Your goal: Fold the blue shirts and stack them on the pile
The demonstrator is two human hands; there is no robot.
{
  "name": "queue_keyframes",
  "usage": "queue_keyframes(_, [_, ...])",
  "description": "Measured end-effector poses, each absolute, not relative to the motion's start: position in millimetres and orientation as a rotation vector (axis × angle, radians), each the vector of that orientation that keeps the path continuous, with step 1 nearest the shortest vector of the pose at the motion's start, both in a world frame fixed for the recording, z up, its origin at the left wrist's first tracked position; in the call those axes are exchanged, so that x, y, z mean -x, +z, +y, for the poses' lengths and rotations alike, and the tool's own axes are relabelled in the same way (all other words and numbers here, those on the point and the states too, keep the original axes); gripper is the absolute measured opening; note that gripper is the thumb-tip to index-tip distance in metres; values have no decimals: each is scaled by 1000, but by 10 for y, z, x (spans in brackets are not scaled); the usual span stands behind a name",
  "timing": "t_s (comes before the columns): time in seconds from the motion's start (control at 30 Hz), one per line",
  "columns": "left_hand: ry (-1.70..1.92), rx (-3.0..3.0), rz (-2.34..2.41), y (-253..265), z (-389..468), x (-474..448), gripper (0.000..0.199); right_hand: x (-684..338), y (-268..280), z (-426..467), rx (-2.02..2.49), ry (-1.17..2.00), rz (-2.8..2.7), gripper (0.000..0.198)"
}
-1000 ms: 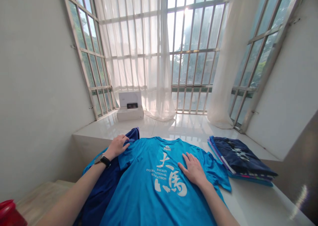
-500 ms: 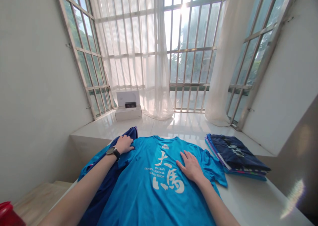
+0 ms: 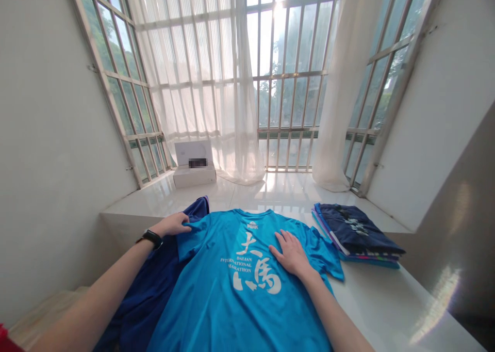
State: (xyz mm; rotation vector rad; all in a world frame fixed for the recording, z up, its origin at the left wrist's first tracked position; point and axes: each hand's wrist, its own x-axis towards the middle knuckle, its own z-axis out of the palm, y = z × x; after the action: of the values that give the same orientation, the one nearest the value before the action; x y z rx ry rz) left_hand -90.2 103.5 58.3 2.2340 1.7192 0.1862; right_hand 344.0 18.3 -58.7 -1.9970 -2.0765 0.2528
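A bright blue T-shirt [image 3: 216, 285] with white lettering lies spread face up, its neckline toward the window. At its left sleeve is my left hand [image 3: 173, 224], wearing a black wristwatch [image 3: 153, 238]; thumb and fingers are closed on the sleeve cloth. My right hand [image 3: 291, 251] rests flat on the shirt's chest, beside the lettering, with the fingers apart. Dark navy garments [image 3: 145, 290] lie partly beneath the blue shirt on the left, and my left forearm hides some of them.
Right of the shirt sits a stack of folded clothes [image 3: 361, 230], dark blue on top. An open white box [image 3: 194, 175] stands at the back left of the white ledge [image 3: 367, 290]. Sheer curtains [image 3: 193, 73] and a barred window [image 3: 294, 94] are behind.
My left hand has gone from lying over the sleeve near the shoulder to gripping the sleeve's edge, farther left. The sleeve is drawn out flatter. My right hand stays on the chest.
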Motion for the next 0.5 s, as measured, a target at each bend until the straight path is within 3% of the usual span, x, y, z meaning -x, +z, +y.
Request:
queue_keyframes(0.23, [791, -1721, 1662, 520, 885, 866, 66, -3440, -636, 211, 1998, 285, -2052, 70])
queue_keyframes(0.5, [661, -1922, 2152, 707, 1016, 1072, 21, -3677, -529, 275, 2002, 258, -2021, 68])
